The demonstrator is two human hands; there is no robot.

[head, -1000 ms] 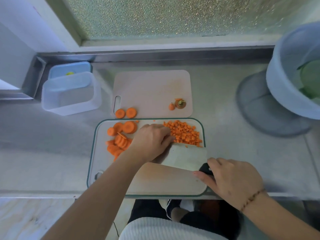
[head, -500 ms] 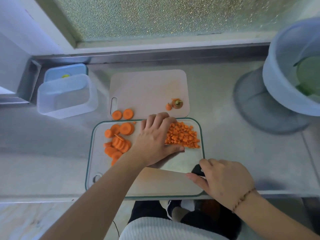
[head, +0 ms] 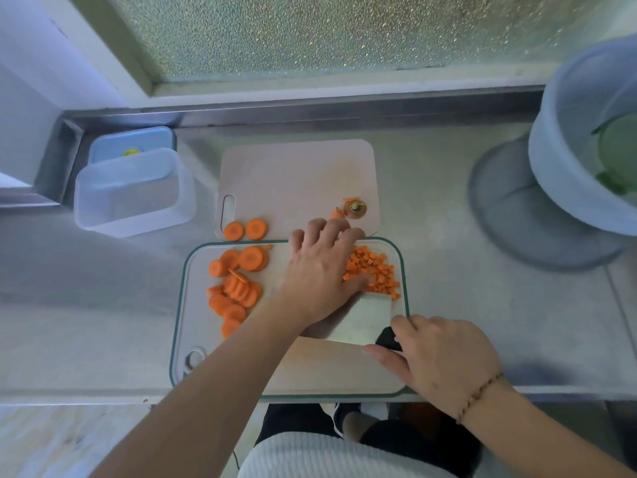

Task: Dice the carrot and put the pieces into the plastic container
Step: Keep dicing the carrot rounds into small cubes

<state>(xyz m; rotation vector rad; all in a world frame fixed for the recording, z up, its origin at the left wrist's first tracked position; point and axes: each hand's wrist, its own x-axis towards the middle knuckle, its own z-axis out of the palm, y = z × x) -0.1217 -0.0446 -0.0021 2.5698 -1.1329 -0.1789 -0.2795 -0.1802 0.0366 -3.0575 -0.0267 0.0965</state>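
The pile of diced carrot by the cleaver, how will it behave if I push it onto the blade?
The diced carrot is many small loose cubes, so it will probably scatter rather than move together. Cubes likely slide, not roll. Some near the cutting board edge may spill.

Brushed steel counter [head: 448,208], translucent plastic container [head: 134,193], shiny metal cleaver blade [head: 365,319]

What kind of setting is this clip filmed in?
Most likely a kitchen prep counter by a window: a stainless steel countertop below frosted glass, a cutting board holding diced carrot, and a cleaver lying flat on it.
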